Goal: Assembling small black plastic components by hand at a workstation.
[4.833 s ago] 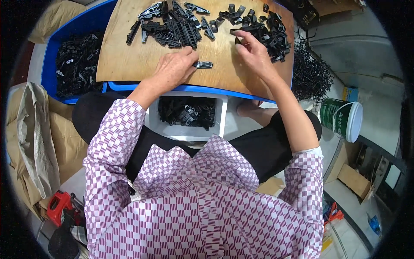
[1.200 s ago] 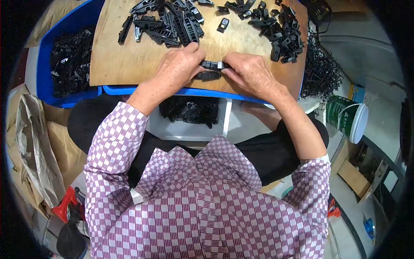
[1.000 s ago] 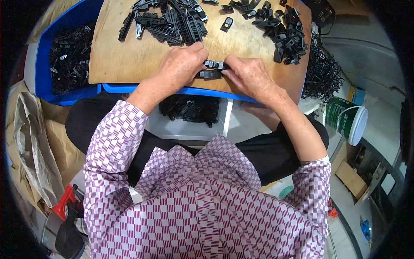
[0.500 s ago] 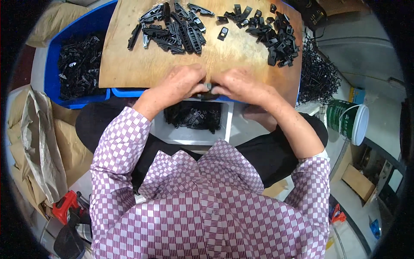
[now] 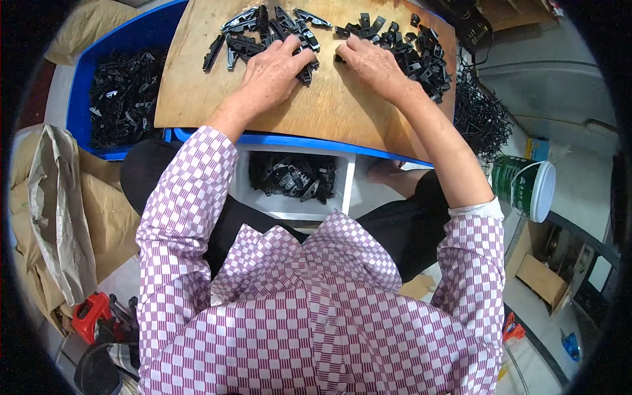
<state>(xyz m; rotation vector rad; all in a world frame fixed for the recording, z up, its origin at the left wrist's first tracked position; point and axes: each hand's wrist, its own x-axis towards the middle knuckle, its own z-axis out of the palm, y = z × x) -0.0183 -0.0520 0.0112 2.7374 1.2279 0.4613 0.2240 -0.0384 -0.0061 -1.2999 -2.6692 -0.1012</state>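
My left hand is over a pile of long black ribbed plastic parts on the wooden board. Its fingers curl down on one of these parts, and the fingertips are partly hidden. My right hand is at the left edge of a heap of small black plastic clips. Thumb and fingers are pinched on one small black clip, mostly covered by the fingertips. Below the board's near edge is a white bin with black plastic pieces inside.
The wooden board lies across a blue tub that holds many black parts. To the right are a tangle of thin black pieces and a green bucket lying tilted. Brown paper sacks lie at the left.
Both hands have moved from the board's near edge, where they held a small dark piece together, forward and apart to the two piles. The pieces in the white bin look differently arranged.
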